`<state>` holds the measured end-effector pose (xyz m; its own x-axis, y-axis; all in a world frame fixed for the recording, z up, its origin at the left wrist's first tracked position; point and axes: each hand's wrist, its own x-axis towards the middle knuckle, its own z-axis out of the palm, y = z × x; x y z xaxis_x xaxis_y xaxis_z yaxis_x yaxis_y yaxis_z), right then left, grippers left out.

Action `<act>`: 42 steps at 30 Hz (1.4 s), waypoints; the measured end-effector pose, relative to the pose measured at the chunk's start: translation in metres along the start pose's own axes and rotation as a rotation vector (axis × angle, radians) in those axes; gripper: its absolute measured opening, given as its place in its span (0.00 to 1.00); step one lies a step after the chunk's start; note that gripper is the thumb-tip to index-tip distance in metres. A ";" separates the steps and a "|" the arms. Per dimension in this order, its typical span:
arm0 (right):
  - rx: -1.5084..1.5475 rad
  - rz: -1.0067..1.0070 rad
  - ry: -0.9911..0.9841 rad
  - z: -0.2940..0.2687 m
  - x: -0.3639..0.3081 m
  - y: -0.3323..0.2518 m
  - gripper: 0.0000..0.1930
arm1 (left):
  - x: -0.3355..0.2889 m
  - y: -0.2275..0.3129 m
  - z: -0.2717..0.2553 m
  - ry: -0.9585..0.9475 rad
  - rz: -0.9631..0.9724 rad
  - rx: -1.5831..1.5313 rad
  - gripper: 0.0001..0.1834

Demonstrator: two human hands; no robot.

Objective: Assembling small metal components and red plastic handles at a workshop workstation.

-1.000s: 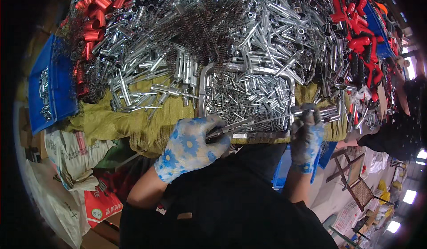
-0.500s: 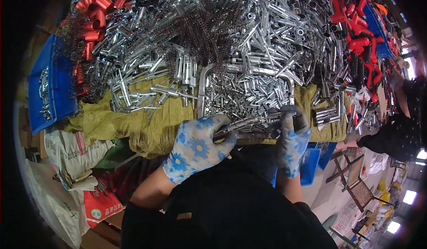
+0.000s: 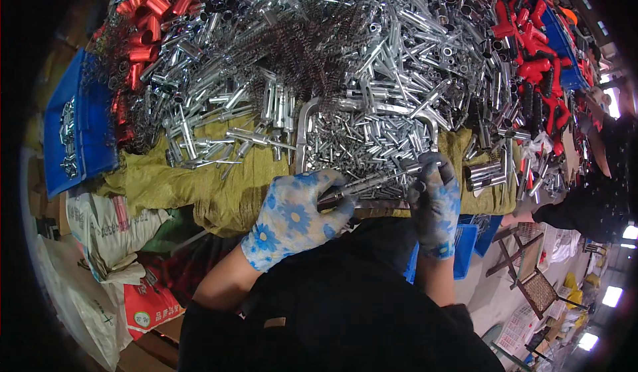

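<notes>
Both my hands wear white gloves with blue flowers. My left hand (image 3: 296, 214) is closed around the thick end of a slim silvery metal rod (image 3: 372, 185), which slants up to the right. At the rod's thin end, the fingers of my right hand (image 3: 435, 206) are bent in a pinch; anything small between those fingertips is hidden. Just beyond the rod lies a metal-rimmed tray (image 3: 301, 136) filled with short silvery pins (image 3: 379, 138). The rod crosses over the tray's near part.
Heaped behind the tray are silvery metal parts (image 3: 412, 46) and dark coil springs (image 3: 312, 43). Red cylinders (image 3: 158, 4) lie at far left, red handles (image 3: 535, 70) at far right. A blue bin (image 3: 83, 129) stands left, on yellow woven cloth (image 3: 219, 199). A wooden chair (image 3: 537, 289) is lower right.
My right hand has turned slightly and its fingers have shifted a little at the rod's thin end. The left hand keeps its hold on the rod, almost still.
</notes>
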<state>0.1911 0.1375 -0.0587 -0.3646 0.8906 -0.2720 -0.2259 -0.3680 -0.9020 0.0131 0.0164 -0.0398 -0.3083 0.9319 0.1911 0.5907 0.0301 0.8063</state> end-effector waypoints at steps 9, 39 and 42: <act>-0.057 -0.074 0.023 -0.007 0.000 -0.012 0.13 | 0.003 0.004 0.000 -0.019 0.004 0.007 0.12; 0.031 -0.037 -0.009 0.006 0.001 -0.016 0.13 | 0.004 0.007 0.001 0.024 0.001 -0.020 0.13; 0.019 -0.022 0.023 0.008 0.000 -0.017 0.13 | 0.004 0.007 0.001 0.012 -0.015 -0.031 0.14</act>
<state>0.1878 0.1411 -0.0410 -0.3389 0.9042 -0.2600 -0.2503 -0.3531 -0.9015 0.0163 0.0208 -0.0342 -0.3259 0.9270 0.1857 0.5626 0.0323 0.8261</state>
